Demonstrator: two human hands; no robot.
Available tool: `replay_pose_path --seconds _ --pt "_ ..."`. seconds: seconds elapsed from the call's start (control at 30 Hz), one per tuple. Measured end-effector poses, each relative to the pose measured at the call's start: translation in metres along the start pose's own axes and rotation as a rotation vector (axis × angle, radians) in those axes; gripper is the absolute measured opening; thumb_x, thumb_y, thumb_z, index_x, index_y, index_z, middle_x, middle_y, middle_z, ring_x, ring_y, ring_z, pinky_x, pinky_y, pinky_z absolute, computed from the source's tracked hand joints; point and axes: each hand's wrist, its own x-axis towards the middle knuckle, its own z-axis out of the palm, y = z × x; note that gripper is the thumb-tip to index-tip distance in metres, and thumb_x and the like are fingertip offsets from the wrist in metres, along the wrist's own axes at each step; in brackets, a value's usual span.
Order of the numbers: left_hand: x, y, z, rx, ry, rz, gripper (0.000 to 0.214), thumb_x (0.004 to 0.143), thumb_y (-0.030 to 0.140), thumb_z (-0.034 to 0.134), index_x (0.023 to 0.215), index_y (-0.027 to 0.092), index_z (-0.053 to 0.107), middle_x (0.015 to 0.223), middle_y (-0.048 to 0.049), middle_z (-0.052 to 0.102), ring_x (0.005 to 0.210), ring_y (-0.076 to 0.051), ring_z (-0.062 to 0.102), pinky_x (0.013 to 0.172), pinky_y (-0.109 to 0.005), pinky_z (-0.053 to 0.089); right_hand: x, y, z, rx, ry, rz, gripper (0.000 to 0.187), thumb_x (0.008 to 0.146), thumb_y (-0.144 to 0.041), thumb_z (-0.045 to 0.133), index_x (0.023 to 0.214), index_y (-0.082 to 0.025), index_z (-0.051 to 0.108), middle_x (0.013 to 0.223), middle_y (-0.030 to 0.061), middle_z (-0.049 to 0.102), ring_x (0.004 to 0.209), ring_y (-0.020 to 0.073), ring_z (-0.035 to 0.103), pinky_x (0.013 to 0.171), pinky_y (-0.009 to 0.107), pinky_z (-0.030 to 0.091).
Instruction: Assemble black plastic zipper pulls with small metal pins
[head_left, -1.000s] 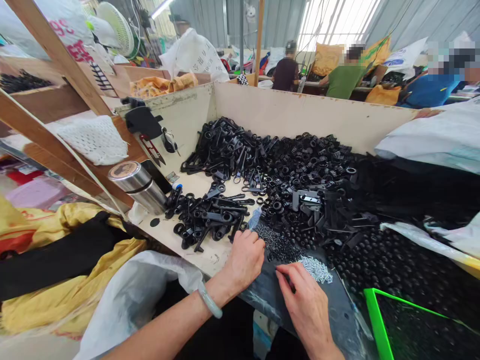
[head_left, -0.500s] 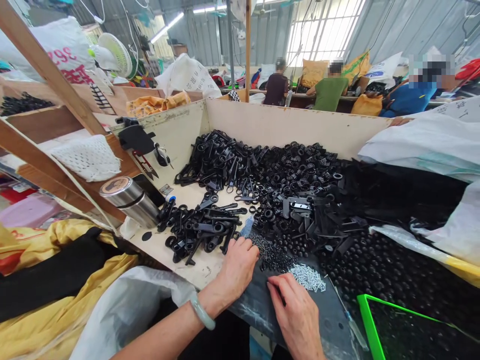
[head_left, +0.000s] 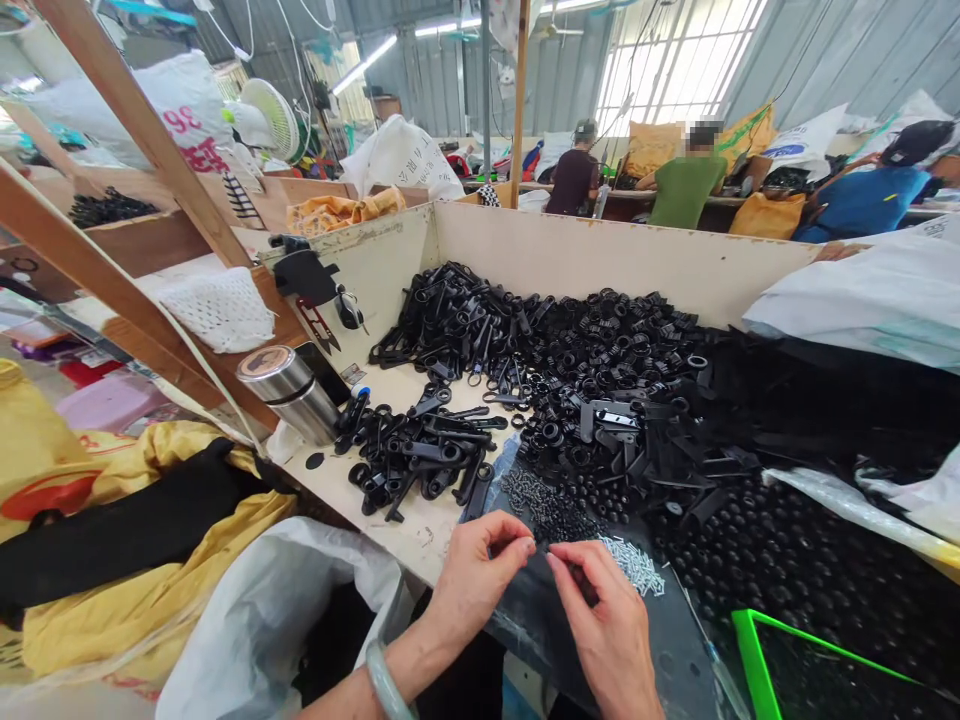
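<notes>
We see the left hand [head_left: 478, 567] now drawn back beside the right hand [head_left: 607, 612], centring the work, we judge, between them. Each hand's fingers pinch together, contents indiscernible. Thence, screws [head_left: 636, 568] lie at three o'clock, small black pieces [head_left: 541, 500] at twelve, black handles [head_left: 427, 452] at ten.

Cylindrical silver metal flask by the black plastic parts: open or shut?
Shut. The silver flask has its silver cap seated on top, brown disc uppermost; no open mouth shows.

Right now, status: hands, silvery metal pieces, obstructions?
Bare left hand, bare right hand: fingertips pinched, contents too small to tell. Slim silvery metal pieces: heaped beside right hand. Bright green frame: lower right, touching neither hand.
</notes>
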Motion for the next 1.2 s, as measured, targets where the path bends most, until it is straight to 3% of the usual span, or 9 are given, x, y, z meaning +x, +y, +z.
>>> replay_pose_path --seconds 0.27,0.43,0.57,0.9,1.2 --pt "-0.002 -0.012 0.001 -0.067 0.058 0.033 0.028 0.093 0.03 0.056 0.116 0.022 0.07 0.081 -0.0009 0.075 0.063 -0.016 0.066 0.066 -0.028 0.051 0.007 -0.006 0.003 0.055 -0.044 0.034 0.02 0.102 -0.04 0.056 0.099 -0.028 0.071 0.094 -0.0004 0.069 0.083 0.0142 0.067 0.071 0.022 0.051" --pt "-0.005 -0.014 0.002 -0.389 0.05 -0.14 0.033 0.087 0.035 0.066 0.115 0.018 0.066 0.084 -0.0041 0.076 0.071 -0.018 0.072 0.064 -0.026 0.051 0.008 -0.017 0.008 0.151 -0.059 0.101 0.019 0.1 -0.04 0.059 0.098 -0.026 0.072 0.093 0.0003 0.07 0.079 0.0138 0.066 0.066 0.022 0.051" --pt "-0.009 -0.016 0.005 -0.486 0.057 -0.164 0.033 0.084 0.035 0.071 0.11 0.017 0.068 0.082 -0.0039 0.075 0.073 -0.017 0.072 0.065 -0.025 0.051 0.012 -0.024 0.012 0.195 -0.056 0.12 0.021 0.099 -0.04 0.061 0.096 -0.024 0.074 0.088 0.0021 0.07 0.073 0.0148 0.066 0.062 0.023 0.051" --pt "-0.012 -0.023 0.002 -0.572 0.04 -0.114 0.032 0.082 0.026 0.072 0.112 0.018 0.068 0.078 0.0001 0.072 0.069 -0.014 0.069 0.071 -0.026 0.052 0.012 -0.022 0.014 0.192 -0.098 0.026 0.017 0.099 -0.034 0.06 0.102 -0.025 0.075 0.092 0.0035 0.07 0.081 0.0165 0.068 0.071 0.024 0.055" --pt "-0.013 -0.017 -0.004 -0.46 0.0 -0.073 0.035 0.085 0.022 0.066 0.12 0.02 0.067 0.079 0.0007 0.071 0.072 -0.014 0.068 0.074 -0.027 0.052 0.013 -0.025 0.012 0.172 -0.082 -0.01 0.016 0.099 -0.032 0.061 0.102 -0.026 0.076 0.091 0.003 0.071 0.081 0.0169 0.069 0.071 0.025 0.055"
